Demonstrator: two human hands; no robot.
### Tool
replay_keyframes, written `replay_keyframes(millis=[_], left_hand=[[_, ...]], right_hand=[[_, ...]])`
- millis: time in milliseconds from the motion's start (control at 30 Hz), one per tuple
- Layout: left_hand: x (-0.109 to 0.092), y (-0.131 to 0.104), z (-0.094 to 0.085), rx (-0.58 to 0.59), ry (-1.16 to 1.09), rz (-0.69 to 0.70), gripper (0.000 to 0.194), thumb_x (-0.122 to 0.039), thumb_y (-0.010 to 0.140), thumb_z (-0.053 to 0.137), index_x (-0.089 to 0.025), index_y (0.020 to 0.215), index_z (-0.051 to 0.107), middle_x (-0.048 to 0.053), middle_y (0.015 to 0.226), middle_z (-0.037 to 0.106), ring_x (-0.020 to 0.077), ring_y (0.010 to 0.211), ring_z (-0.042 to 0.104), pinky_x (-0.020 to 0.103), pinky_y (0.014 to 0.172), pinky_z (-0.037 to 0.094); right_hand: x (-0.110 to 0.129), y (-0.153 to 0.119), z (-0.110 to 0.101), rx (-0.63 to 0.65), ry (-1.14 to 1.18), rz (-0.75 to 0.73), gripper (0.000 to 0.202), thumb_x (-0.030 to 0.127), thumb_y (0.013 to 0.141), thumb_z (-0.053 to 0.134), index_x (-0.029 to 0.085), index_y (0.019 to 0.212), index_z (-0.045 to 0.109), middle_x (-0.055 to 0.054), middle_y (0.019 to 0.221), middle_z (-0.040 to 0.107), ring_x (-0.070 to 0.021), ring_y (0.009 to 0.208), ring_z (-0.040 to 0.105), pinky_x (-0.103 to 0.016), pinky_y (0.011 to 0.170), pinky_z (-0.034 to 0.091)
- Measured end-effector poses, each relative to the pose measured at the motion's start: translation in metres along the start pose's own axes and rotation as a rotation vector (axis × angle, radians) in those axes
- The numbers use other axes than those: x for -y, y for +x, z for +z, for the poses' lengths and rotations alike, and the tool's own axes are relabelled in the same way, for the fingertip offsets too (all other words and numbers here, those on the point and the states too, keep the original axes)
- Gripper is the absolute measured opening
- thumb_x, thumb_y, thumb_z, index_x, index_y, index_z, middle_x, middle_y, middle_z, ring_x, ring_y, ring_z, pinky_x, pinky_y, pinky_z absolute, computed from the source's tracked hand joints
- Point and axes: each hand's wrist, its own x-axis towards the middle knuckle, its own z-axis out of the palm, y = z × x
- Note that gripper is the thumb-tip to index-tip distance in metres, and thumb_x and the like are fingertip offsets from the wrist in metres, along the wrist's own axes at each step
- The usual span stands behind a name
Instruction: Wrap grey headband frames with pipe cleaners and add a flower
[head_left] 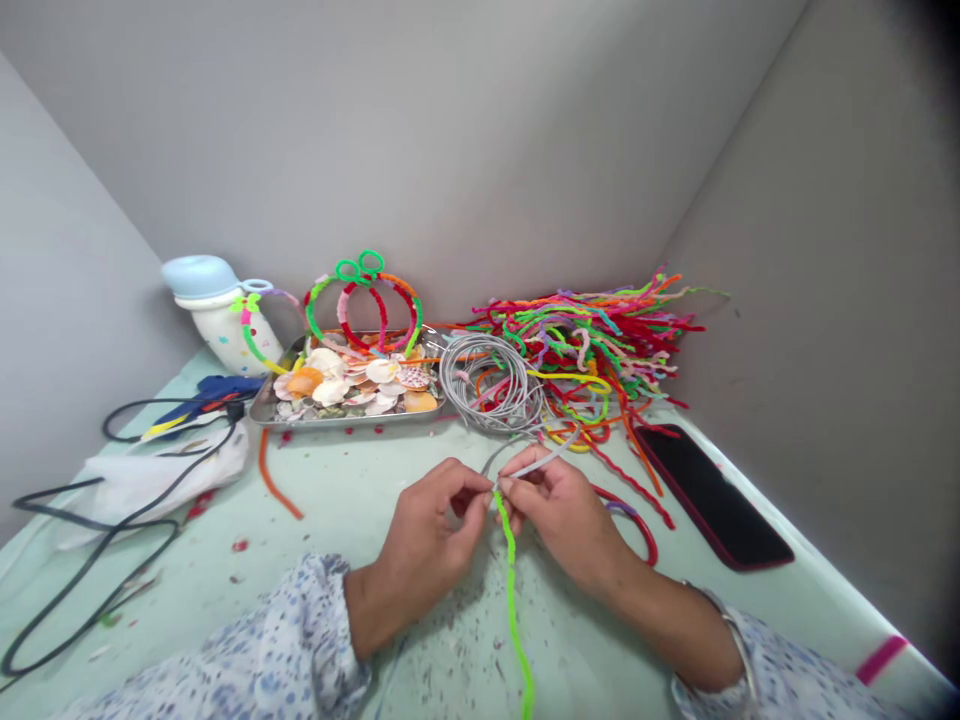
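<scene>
My left hand point(435, 525) and my right hand point(559, 510) meet above the middle of the table, fingertips nearly touching. A bright green fuzzy stem point(513, 610) hangs down from between them toward the near edge. Its upper end lies at the pinched fingertips of both hands. Thin grey wire point(551, 460) passes through my right hand's fingers and bends back toward a grey wire coil point(487, 380) just beyond. My left thumb and index finger pinch at the spot where wire and stem come together; the exact joint is too small to make out.
Behind stand a metal tray point(352, 424) of shells, fuzzy rings point(363, 310) and a white bottle point(225, 325). A pile of coloured fuzzy stems point(592, 335) and a phone point(716, 495) lie right. Left are a black cable point(82, 570), plastic bag point(157, 480) and blue-handled tool point(206, 395).
</scene>
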Motion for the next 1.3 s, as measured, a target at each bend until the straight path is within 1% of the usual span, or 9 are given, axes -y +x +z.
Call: replay_keyframes(millis=[67, 167, 267, 367, 533, 767, 1000, 1133, 1300], left_hand=[[-0.001, 0.003, 0.0, 0.033, -0.152, -0.149, 0.011, -0.024, 0.084, 0.055, -0.017, 0.082, 0.064, 0.002, 0.073, 0.064, 0.0138, 0.067, 0.057, 0.023, 0.063, 0.044], [0.0, 0.008, 0.0, 0.079, -0.366, -0.331, 0.021, -0.033, 0.085, 0.056, -0.015, 0.074, 0.062, 0.001, 0.062, 0.061, 0.0124, 0.058, 0.054, 0.023, 0.057, 0.042], [0.002, 0.011, 0.0, 0.084, -0.505, -0.439, 0.023, -0.035, 0.081, 0.06, -0.015, 0.07, 0.06, 0.001, 0.06, 0.06, 0.0107, 0.053, 0.052, 0.022, 0.053, 0.04], [0.005, 0.012, 0.001, 0.101, -0.595, -0.505, 0.022, -0.034, 0.079, 0.063, -0.014, 0.069, 0.059, 0.001, 0.061, 0.061, 0.0091, 0.051, 0.052, 0.02, 0.051, 0.038], [0.008, 0.012, 0.001, 0.15, -0.679, -0.546, 0.021, -0.031, 0.082, 0.061, -0.014, 0.069, 0.059, 0.0, 0.06, 0.059, 0.0075, 0.051, 0.051, 0.019, 0.05, 0.036], [0.008, 0.014, 0.001, 0.173, -0.743, -0.584, 0.021, -0.03, 0.079, 0.064, -0.014, 0.066, 0.059, -0.001, 0.057, 0.056, 0.0064, 0.047, 0.048, 0.019, 0.048, 0.034], [0.007, 0.015, -0.001, 0.203, -0.771, -0.619, 0.021, -0.03, 0.077, 0.066, -0.014, 0.067, 0.059, -0.002, 0.059, 0.057, 0.0052, 0.047, 0.047, 0.018, 0.047, 0.033], [0.006, 0.016, -0.001, 0.235, -0.716, -0.617, 0.022, -0.033, 0.079, 0.065, -0.014, 0.068, 0.059, -0.002, 0.058, 0.056, 0.0054, 0.046, 0.046, 0.018, 0.045, 0.033], [0.003, 0.016, 0.001, 0.243, -0.532, -0.546, 0.027, -0.038, 0.081, 0.06, -0.015, 0.07, 0.059, -0.003, 0.053, 0.055, 0.0063, 0.043, 0.045, 0.018, 0.043, 0.033]], right_hand=[[-0.003, 0.001, -0.001, 0.004, -0.009, -0.012, 0.013, 0.029, 0.075, 0.06, 0.02, 0.081, 0.052, 0.007, 0.056, 0.057, -0.0109, 0.05, 0.055, -0.024, 0.051, 0.044], [-0.008, 0.003, -0.002, 0.02, -0.015, -0.027, 0.014, 0.03, 0.077, 0.06, 0.02, 0.083, 0.052, 0.007, 0.055, 0.057, -0.0115, 0.05, 0.056, -0.024, 0.051, 0.045], [-0.011, 0.003, -0.002, 0.035, -0.002, -0.04, 0.013, 0.03, 0.079, 0.059, 0.02, 0.085, 0.052, 0.006, 0.056, 0.058, -0.0118, 0.05, 0.057, -0.024, 0.052, 0.045], [-0.012, 0.002, -0.002, 0.032, -0.013, -0.048, 0.012, 0.028, 0.079, 0.06, 0.02, 0.085, 0.053, 0.006, 0.057, 0.059, -0.0117, 0.051, 0.057, -0.024, 0.052, 0.045], [-0.009, 0.001, -0.002, 0.037, -0.036, -0.061, 0.01, 0.027, 0.08, 0.059, 0.02, 0.084, 0.054, 0.005, 0.058, 0.059, -0.0117, 0.052, 0.057, -0.024, 0.053, 0.045], [-0.008, 0.002, -0.001, 0.035, -0.022, -0.071, 0.009, 0.026, 0.078, 0.059, 0.02, 0.083, 0.054, 0.005, 0.059, 0.06, -0.0128, 0.053, 0.058, -0.025, 0.053, 0.047], [-0.009, 0.001, -0.001, 0.028, -0.026, -0.088, 0.007, 0.024, 0.079, 0.059, 0.02, 0.083, 0.055, 0.005, 0.06, 0.06, -0.0118, 0.053, 0.058, -0.024, 0.053, 0.046], [-0.009, 0.002, -0.002, 0.023, -0.022, -0.09, 0.006, 0.023, 0.079, 0.059, 0.019, 0.083, 0.055, 0.005, 0.062, 0.06, -0.0112, 0.053, 0.058, -0.023, 0.053, 0.046], [-0.01, 0.002, -0.002, 0.005, -0.019, -0.052, 0.009, 0.024, 0.079, 0.06, 0.019, 0.083, 0.054, 0.005, 0.061, 0.061, -0.0118, 0.053, 0.059, -0.024, 0.053, 0.047]])
